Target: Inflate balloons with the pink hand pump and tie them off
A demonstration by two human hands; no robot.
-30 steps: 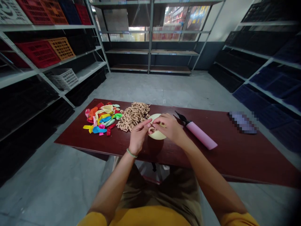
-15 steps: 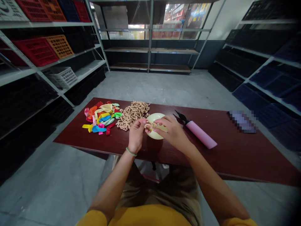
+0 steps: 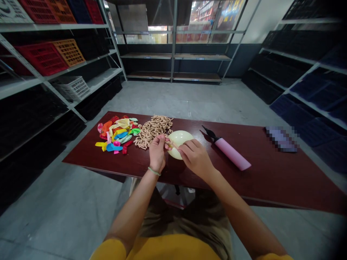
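A blown-up pale yellow balloon (image 3: 181, 136) is at the table's middle, just beyond my hands. My left hand (image 3: 157, 153) is closed in a pinch on a small tan curled piece (image 3: 168, 142) at the balloon's near left side. Fingers bent, my right hand (image 3: 195, 157) pinches a pale strip stretched between the two hands in front of the balloon. Whether this strip is the balloon's neck or part of the curled piece, I cannot tell. A heap of similar tan curled pieces (image 3: 153, 130) lies beyond my left hand.
Flat balloons (image 3: 119, 133) of many colours are piled at the left of the dark red table (image 3: 271, 177). A pink hand pump (image 3: 233, 153) with a black nozzle lies to the right. Farther right is a blurred-out flat object (image 3: 280, 139). Shelves with crates (image 3: 40, 57) stand around.
My right hand's fingers have drawn closer together, and a pale strip now stretches between the hands. More of the balloon shows beyond them. My left hand stays pinched, slightly turned.
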